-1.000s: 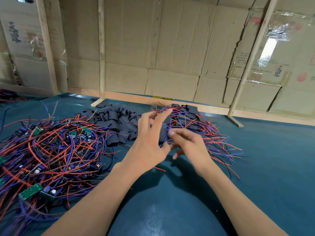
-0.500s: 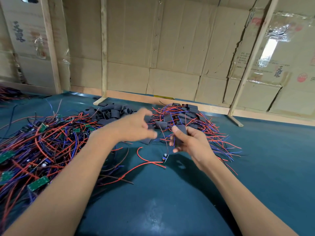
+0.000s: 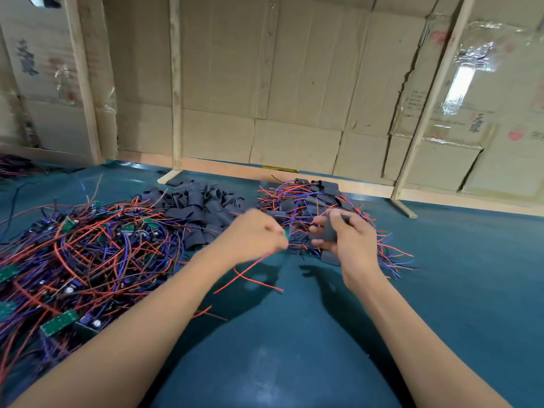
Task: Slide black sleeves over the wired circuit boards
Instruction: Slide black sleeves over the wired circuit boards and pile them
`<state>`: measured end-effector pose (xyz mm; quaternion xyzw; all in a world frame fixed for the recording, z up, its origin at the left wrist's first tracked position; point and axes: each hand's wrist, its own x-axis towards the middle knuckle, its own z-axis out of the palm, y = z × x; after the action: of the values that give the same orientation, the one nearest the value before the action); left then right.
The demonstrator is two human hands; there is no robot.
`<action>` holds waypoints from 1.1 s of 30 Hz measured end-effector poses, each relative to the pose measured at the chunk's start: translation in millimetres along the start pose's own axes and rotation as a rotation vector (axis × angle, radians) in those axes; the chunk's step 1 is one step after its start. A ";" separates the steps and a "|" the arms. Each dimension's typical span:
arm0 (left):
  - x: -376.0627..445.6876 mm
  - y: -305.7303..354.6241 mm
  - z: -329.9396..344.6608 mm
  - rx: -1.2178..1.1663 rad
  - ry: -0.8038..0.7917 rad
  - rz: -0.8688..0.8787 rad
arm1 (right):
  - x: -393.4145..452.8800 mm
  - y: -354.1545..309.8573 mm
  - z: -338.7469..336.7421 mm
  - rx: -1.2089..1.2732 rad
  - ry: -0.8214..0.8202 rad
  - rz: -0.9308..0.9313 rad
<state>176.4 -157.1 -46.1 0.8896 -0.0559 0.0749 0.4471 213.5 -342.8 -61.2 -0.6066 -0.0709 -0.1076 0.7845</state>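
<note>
Since half a second ago the left hand (image 3: 254,235) has swung in from the sleeve pile toward the right hand (image 3: 350,242), bringing a small green circuit board (image 3: 285,235) pinched at its blurred fingertips, red wires (image 3: 250,272) trailing below onto the blue table (image 3: 294,348). The right hand grips one black sleeve (image 3: 329,231), fingers curled round it, just beside the board. Behind lie loose sleeves (image 3: 200,204), sleeved boards (image 3: 309,198) and bare wired boards (image 3: 73,260). The cardboard wall (image 3: 294,83) carries printed characters too blurred to read.
</note>
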 end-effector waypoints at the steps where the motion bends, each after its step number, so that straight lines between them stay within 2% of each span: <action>1: 5.0 2.0 -5.7 -0.274 -0.008 -0.037 | 3.3 -0.8 -2.5 0.010 0.073 -0.003; 3: 12.0 3.2 -12.9 -0.805 -0.076 -0.073 | 7.2 -1.0 -6.3 0.020 0.146 0.013; 4: 13.8 2.2 -12.9 -0.994 -0.100 -0.071 | 7.6 -0.2 -6.9 0.014 0.147 0.018; 6: 14.6 -0.8 -6.7 -1.227 -0.117 -0.069 | 6.2 2.6 -5.7 -0.061 0.110 -0.013; 8: 12.7 -5.4 3.3 -1.327 -0.110 -0.060 | 2.1 5.4 -2.7 -0.131 0.039 -0.063; 11: 9.5 -13.3 14.5 -1.385 -0.077 -0.015 | -1.4 8.2 -2.3 -0.228 -0.020 -0.143; 15: 9.8 -19.0 13.1 -1.487 0.028 0.105 | -3.2 12.3 -7.8 -0.577 -0.010 -0.334; 19: 10.7 -21.6 5.5 -1.583 0.106 0.181 | -5.9 15.4 -11.3 -0.700 -0.144 -0.375; 23: 9.5 -20.1 2.8 -1.577 0.152 0.240 | -10.2 17.9 -8.8 -0.687 -0.212 -0.344; 29: 6.0 -15.1 0.9 -1.550 0.280 0.284 | -13.0 15.5 -8.9 -0.661 -0.230 -0.315; 33: 4.6 -12.7 -3.2 -1.538 0.299 0.316 | -14.5 16.7 -6.6 -0.650 -0.252 -0.279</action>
<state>182.8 -147.2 -53.3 0.2940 -0.1567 0.1965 0.9221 203.5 -343.9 -82.0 -0.8168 -0.2110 -0.1551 0.5140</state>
